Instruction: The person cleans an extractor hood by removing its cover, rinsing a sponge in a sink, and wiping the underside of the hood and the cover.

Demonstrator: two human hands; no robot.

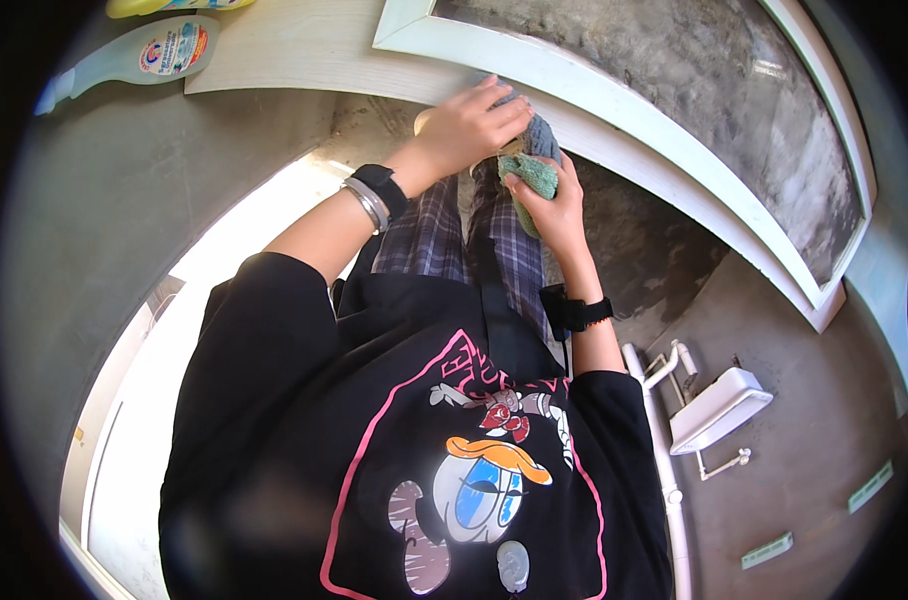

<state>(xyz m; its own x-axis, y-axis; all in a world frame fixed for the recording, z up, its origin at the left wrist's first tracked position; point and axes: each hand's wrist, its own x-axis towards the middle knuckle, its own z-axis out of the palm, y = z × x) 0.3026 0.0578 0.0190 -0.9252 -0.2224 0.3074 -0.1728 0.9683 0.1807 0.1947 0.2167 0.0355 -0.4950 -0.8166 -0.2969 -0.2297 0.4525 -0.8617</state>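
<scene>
My left hand (473,127) is at the upper middle, its fingers curled over a grey-blue cloth (542,139). Just to the right and nearer my body, my right hand (563,206) grips a bunched green cloth (533,176), thumb on top. The grey-blue cloth reaches from under my left fingers to my right hand. My left palm and part of both cloths are hidden. Both hands are above my plaid-covered legs, beside the edge of a pale wooden board (311,60).
Beyond the hands lies a white frame (559,71) around a mottled dark panel (649,82). A spray bottle (150,52) and part of a yellow container (135,6) are at upper left. At right are a white pipe (668,480) and a white wall-mounted basin or cistern (716,412).
</scene>
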